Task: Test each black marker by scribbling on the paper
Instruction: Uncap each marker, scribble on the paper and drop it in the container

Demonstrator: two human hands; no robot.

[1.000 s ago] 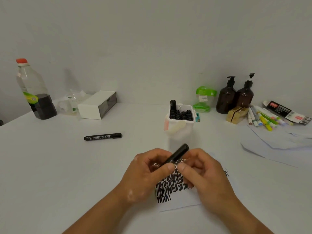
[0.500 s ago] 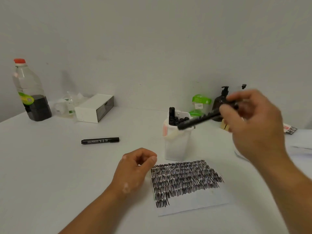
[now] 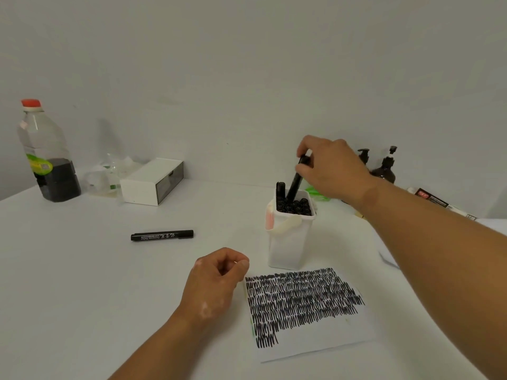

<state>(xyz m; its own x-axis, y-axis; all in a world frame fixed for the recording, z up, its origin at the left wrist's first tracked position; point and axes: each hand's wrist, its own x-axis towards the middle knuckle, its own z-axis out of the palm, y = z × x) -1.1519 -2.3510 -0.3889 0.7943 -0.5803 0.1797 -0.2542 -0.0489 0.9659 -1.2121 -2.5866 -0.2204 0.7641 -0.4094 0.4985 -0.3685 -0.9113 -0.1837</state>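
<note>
The right hand [image 3: 333, 167] is stretched out above the white tub [image 3: 288, 242] and pinches the upper end of a black marker [image 3: 295, 185] between thumb and fingers. The marker is tilted a little and is plain black along the part that shows. Its lower end sits down among the other markers [image 3: 297, 207] standing upright in the tub, whose tops show as dark rounds. One of them stands taller than the rest, just left of the pinched one.

The left hand [image 3: 216, 281] rests on the table [image 3: 82, 270] with its fingers loosely curled toward the thumb. It seems to hold nothing, though the inside of the curl is partly hidden. It lies just beside the left edge of the paper [image 3: 315, 341].

The paper lies flat in front of the tub. Dense rows of black scribbles [image 3: 301, 297] cover its upper part, and the lower strip is bare. A loose marker [image 3: 162, 235] with pale print lies on its side, well left of the tub.

Along the wall stand a bottle [image 3: 46, 157] with a red cap and dark liquid, a white box [image 3: 152, 182], and brown pump bottles [image 3: 385, 171] behind the right hand.
</note>
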